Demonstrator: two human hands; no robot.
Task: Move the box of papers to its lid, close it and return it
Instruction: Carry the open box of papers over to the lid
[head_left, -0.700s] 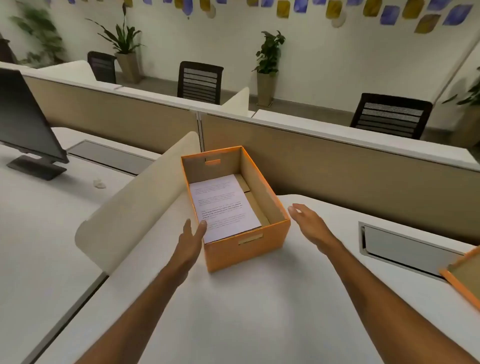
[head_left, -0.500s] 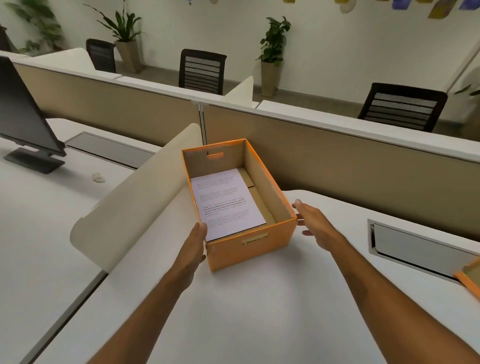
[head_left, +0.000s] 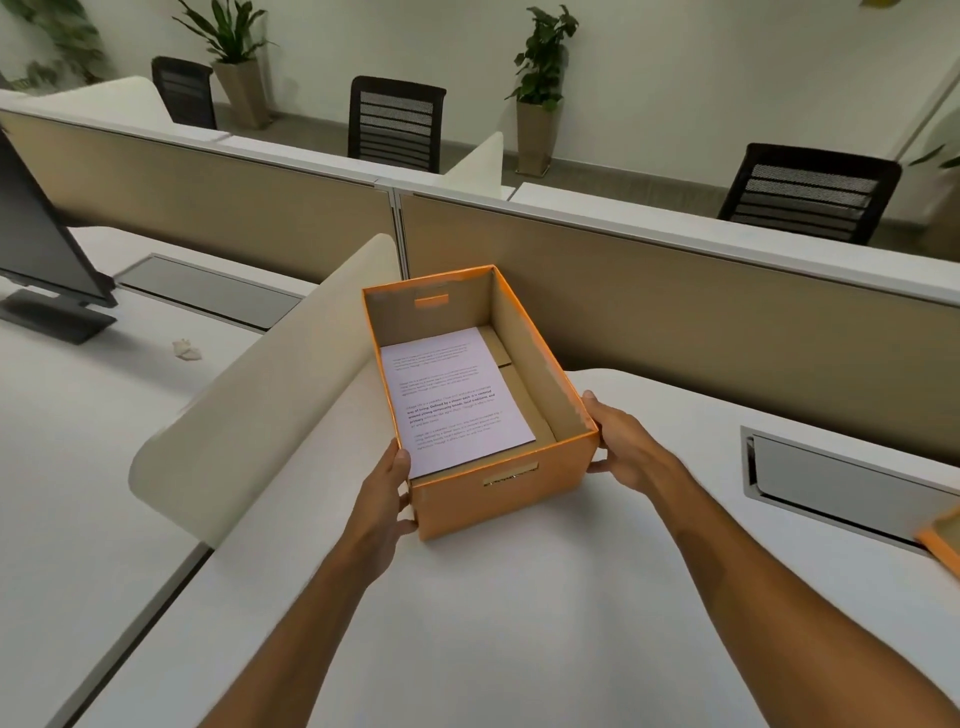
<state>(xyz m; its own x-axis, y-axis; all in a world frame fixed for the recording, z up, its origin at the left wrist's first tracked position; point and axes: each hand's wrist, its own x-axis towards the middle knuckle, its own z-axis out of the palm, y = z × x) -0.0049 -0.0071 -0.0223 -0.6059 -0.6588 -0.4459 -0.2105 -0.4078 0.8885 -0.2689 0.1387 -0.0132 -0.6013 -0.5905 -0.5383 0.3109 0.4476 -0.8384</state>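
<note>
Orange box (head_left: 498, 493) of papers (head_left: 454, 395) on white tabletop (head_left: 519, 623), clasped at near corners by left hand (head_left: 384, 493) and right hand (head_left: 623, 447). Lid (head_left: 943, 540) well apart, far right. Risk: thin cardboard buckling, papers sliding if tilted.

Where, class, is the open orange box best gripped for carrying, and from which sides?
Probably by its two long side walls near the front corners, one hand from each side, as the left hand and right hand do: the orange box is wide, open-topped, with loose papers.
</note>
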